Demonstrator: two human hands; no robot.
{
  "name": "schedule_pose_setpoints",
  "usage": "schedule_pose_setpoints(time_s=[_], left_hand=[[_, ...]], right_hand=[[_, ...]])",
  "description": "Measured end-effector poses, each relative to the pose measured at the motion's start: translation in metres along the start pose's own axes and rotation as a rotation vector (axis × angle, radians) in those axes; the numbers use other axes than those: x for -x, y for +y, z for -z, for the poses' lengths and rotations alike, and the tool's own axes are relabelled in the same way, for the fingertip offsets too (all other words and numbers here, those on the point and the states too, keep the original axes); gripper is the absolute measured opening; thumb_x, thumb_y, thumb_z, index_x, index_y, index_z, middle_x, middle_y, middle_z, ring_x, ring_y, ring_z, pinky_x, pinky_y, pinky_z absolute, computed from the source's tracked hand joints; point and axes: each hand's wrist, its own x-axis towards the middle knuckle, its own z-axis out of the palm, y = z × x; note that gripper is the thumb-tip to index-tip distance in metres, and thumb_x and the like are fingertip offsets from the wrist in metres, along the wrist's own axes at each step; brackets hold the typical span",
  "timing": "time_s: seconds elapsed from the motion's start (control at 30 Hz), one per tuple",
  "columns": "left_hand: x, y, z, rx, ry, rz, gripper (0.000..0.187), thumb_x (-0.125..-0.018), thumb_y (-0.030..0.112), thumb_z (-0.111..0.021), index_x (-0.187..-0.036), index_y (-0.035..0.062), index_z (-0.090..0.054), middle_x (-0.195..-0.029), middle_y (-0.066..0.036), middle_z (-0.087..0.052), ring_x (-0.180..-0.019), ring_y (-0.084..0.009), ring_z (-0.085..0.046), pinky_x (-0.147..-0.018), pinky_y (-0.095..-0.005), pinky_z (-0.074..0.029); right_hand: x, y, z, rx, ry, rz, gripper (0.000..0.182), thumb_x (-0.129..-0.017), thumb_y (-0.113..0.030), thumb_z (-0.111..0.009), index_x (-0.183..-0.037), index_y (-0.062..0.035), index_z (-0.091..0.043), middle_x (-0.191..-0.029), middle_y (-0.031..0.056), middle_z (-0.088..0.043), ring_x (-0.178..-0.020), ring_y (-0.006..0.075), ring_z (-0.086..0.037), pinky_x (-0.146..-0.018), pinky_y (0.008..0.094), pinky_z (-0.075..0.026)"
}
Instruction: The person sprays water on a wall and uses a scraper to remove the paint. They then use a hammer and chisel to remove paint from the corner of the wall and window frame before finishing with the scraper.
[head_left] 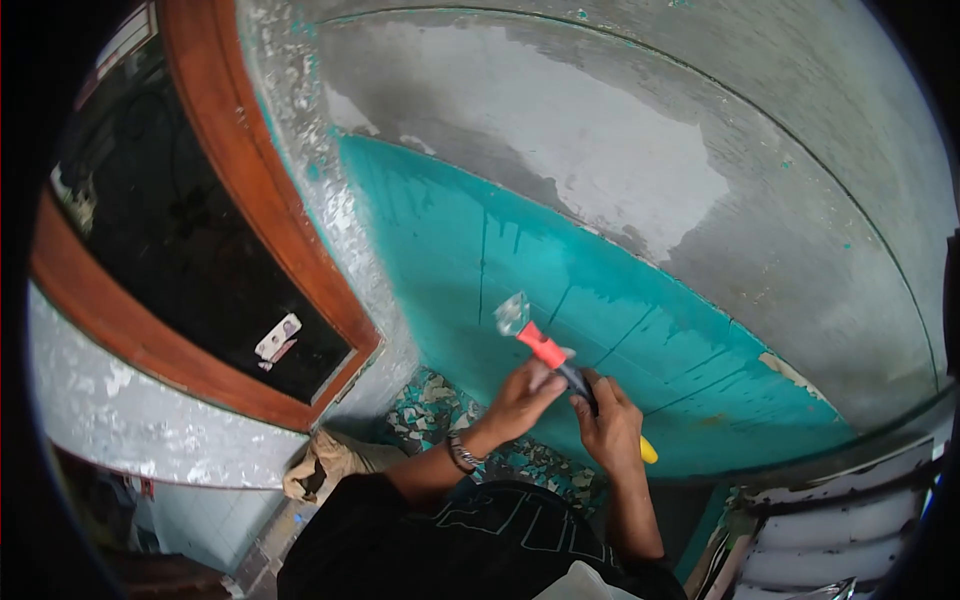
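Observation:
Both hands are on a scraper (541,345) held up before the teal part of the wall. Its flat, whitish-smeared blade (512,314) points up and left, above a red neck and a dark handle. The fingers of my left hand (522,398) close around the handle just below the red neck. My right hand (608,420) grips farther down, its thumb on the dark part. A yellow end (649,451) pokes out below the right hand, roughly in line with the handle; whether it belongs to the scraper I cannot tell.
The wall is teal (450,250) below, with dark wet drips, and bare grey (620,150) above. Peeled paint flakes (540,468) litter the floor along its foot. A brown sack (335,465) stands near the wooden window frame (270,210). Slatted panels (840,530) lie at right.

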Motion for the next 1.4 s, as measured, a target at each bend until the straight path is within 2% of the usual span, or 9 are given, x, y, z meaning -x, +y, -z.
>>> schedule_pose_setpoints(time_s=[0.13, 0.17, 0.33, 0.5, 0.77, 0.87, 1.13, 1.23, 1.4], left_hand=[[-0.014, 0.016, -0.029, -0.087, 0.059, 0.003, 0.025, -0.098, 0.022, -0.049, -0.115, 0.0039, -0.051, -0.105, -0.009, -0.064, -0.086, -0.0082, -0.058, -0.064, -0.0217, -0.045], [-0.018, 0.024, -0.033, 0.023, 0.07, -0.027, 0.022, -0.098, 0.022, -0.049, -0.111, 0.0045, -0.051, -0.102, -0.009, -0.064, -0.084, -0.0085, -0.058, -0.063, -0.0222, -0.046], [-0.049, 0.054, -0.051, 0.13, 0.025, -0.181, 0.015, -0.098, 0.019, -0.049, -0.106, 0.0055, -0.052, -0.094, -0.009, -0.066, -0.077, -0.0089, -0.059, -0.058, -0.0213, -0.047], [-0.081, 0.084, -0.075, 0.049, -0.005, -0.292, 0.018, -0.098, 0.023, -0.05, -0.097, 0.0048, -0.05, -0.086, -0.005, -0.065, -0.06, -0.0049, -0.047, -0.054, -0.021, -0.044], [-0.084, 0.052, -0.062, 0.117, -0.028, -0.315, 0.022, -0.101, 0.025, -0.043, -0.105, 0.0043, -0.049, -0.094, -0.008, -0.064, -0.079, -0.0089, -0.057, -0.06, -0.0226, -0.049], [-0.086, 0.048, -0.062, 0.181, -0.023, -0.345, 0.022, -0.1, 0.026, -0.044, -0.102, 0.0044, -0.048, -0.091, -0.005, -0.064, -0.069, -0.0065, -0.052, -0.057, -0.0217, -0.047], [-0.09, 0.053, -0.055, 0.147, -0.096, -0.333, 0.023, -0.1, 0.028, -0.044, -0.105, 0.0058, -0.047, -0.094, -0.006, -0.063, -0.081, -0.0085, -0.058, -0.059, -0.022, -0.049], [-0.096, 0.055, -0.044, 0.281, -0.009, -0.336, 0.019, -0.1, 0.024, -0.045, -0.107, 0.0066, -0.048, -0.096, -0.007, -0.063, -0.09, -0.0122, -0.061, -0.06, -0.0219, -0.05], [-0.105, 0.06, 0.004, 0.25, 0.099, -0.311, 0.032, -0.099, 0.036, -0.044, -0.111, 0.0069, -0.048, -0.098, -0.011, -0.065, -0.089, -0.0155, -0.063, -0.067, -0.0272, -0.051]], right_hand=[[0.02, -0.002, 0.041, -0.022, -0.042, -0.036, 0.048, -0.08, -0.008, -0.069, -0.124, -0.0085, -0.052, -0.103, 0.0198, -0.063, -0.088, 0.036, -0.064, -0.074, 0.0395, -0.051], [0.029, 0.013, 0.048, 0.049, 0.016, 0.037, 0.054, -0.079, -0.013, -0.071, -0.129, -0.0151, -0.05, -0.094, 0.0136, -0.064, -0.079, 0.0347, -0.064, -0.067, 0.0427, -0.05], [0.057, 0.048, 0.106, -0.081, 0.089, 0.015, 0.041, -0.084, -0.017, -0.068, -0.12, -0.0034, -0.057, -0.092, 0.0202, -0.063, -0.078, 0.0304, -0.063, -0.072, 0.0363, -0.049], [0.046, 0.074, 0.112, -0.267, 0.191, -0.036, 0.043, -0.088, -0.033, -0.064, -0.109, 0.0047, -0.061, -0.077, 0.0077, -0.055, -0.065, 0.0132, -0.046, -0.058, 0.0295, -0.038], [0.025, 0.073, 0.122, -0.123, 0.225, 0.071, 0.042, -0.088, -0.036, -0.063, -0.106, 0.0014, -0.064, -0.073, 0.0077, -0.054, -0.062, 0.0153, -0.046, -0.055, 0.0304, -0.037], [0.025, 0.067, 0.12, -0.039, 0.284, 0.085, 0.041, -0.087, -0.037, -0.065, -0.106, -0.0009, -0.064, -0.073, 0.0093, -0.055, -0.06, 0.0173, -0.047, -0.054, 0.031, -0.038], [0.02, 0.066, 0.124, -0.024, 0.263, 0.068, 0.039, -0.086, -0.035, -0.066, -0.107, -0.0023, -0.064, -0.074, 0.0104, -0.056, -0.059, 0.0196, -0.049, -0.053, 0.0318, -0.039], [-0.001, 0.061, 0.117, -0.035, 0.259, 0.128, 0.037, -0.085, -0.033, -0.067, -0.106, -0.0023, -0.065, -0.074, 0.0116, -0.057, -0.059, 0.0214, -0.05, -0.053, 0.0323, -0.04], [-0.035, 0.025, 0.09, -0.04, 0.226, 0.115, 0.031, -0.083, -0.024, -0.069, -0.106, -0.0038, -0.065, -0.077, 0.013, -0.059, -0.063, 0.026, -0.055, -0.057, 0.0331, -0.043]])
